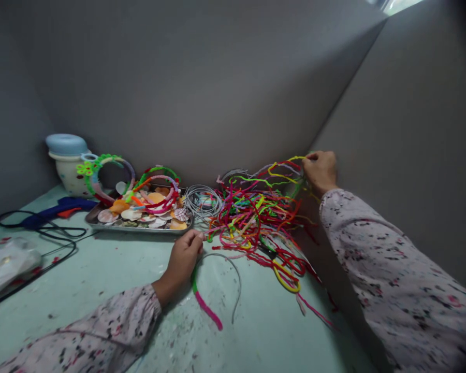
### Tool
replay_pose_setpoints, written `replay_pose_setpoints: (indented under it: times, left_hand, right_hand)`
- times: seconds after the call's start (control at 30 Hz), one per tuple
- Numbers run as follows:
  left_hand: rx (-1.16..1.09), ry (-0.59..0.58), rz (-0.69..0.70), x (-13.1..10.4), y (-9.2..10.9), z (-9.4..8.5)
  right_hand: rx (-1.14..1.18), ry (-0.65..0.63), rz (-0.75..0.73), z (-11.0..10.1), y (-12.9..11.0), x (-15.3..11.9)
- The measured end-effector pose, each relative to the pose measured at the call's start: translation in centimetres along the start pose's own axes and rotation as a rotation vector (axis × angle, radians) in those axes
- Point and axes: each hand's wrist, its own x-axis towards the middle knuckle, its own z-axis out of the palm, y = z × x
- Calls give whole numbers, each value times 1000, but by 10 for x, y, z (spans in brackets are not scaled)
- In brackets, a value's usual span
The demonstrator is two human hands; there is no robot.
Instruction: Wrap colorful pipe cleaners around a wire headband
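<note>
My left hand (187, 254) is closed on a headband (238, 282) near the front of the tray. One leg of this headband is wrapped in green and magenta fuzzy pipe cleaner, while the other is bare grey. At the right, my right hand (320, 170) pinches the end of a yellow pipe cleaner (291, 159) above a tangled pile of pipe cleaners (252, 212). Other strands, lilac and green, hang close to those fingers. Scissors with yellow-rimmed handles (287, 280) lie partly under red strands at the pile's front.
A metal tray (140, 229) holds seashells and wrapped headbands (118, 160). Bare grey headbands (202, 201) are stacked beside it. Behind stands a jar with a blue lid (67, 145). A blue glue gun (58, 210), black cord and plastic bag (11, 264) lie left. Walls rise behind and right.
</note>
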Motion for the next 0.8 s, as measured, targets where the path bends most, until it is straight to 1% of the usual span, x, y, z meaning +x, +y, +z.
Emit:
replay_pose_setpoints:
  times: [0.03, 0.07, 0.13, 0.17, 0.23, 0.37, 0.4, 0.47, 0.53, 0.57, 0.6, 0.63, 0.73, 0.8]
  left_hand:
    - [3, -2, -2, 0, 0, 0]
    - [5, -5, -5, 1, -1, 0]
    - [3, -1, -14, 1, -1, 0]
    - [2, 0, -17, 1, -1, 0]
    - [4, -1, -12, 0, 0, 0]
    - [8, -9, 1, -1, 4, 1]
    - [4, -7, -2, -1, 4, 1]
    - [-10, -6, -8, -1, 5, 1]
    - [-21, -6, -8, -1, 4, 1]
    - [-24, -6, -11, -1, 4, 1]
    - [-25, -7, -15, -1, 4, 1]
    - [-25, -6, -18, 0, 3, 1]
    - [-20, -6, -14, 0, 2, 0]
    - [-25, -7, -9, 0, 1, 0]
  right_hand:
    - [-45, 0, -49, -1, 0, -1]
    - [-102, -49, -127, -1, 0, -2]
    - [-215, -250, -312, -2, -2, -6]
    - [-257, -324, -369, -2, -4, -8]
    - [-270, -351, -384, -1, -8, -10]
    - [-199, -363, -248, 3, -12, -4]
    - [-171, -320, -196, 4, -12, -1]
    - [121, -88, -19, 7, -11, 8]
    - [430, 57, 144, 10, -10, 16]
    - [571, 130, 201, 11, -10, 19]
    - [682, 170, 229, 11, -11, 21]
    - [735, 179, 232, 11, -12, 23]
    - [792, 128, 195, 6, -17, 23]
    - [817, 160, 180, 1, -21, 21]
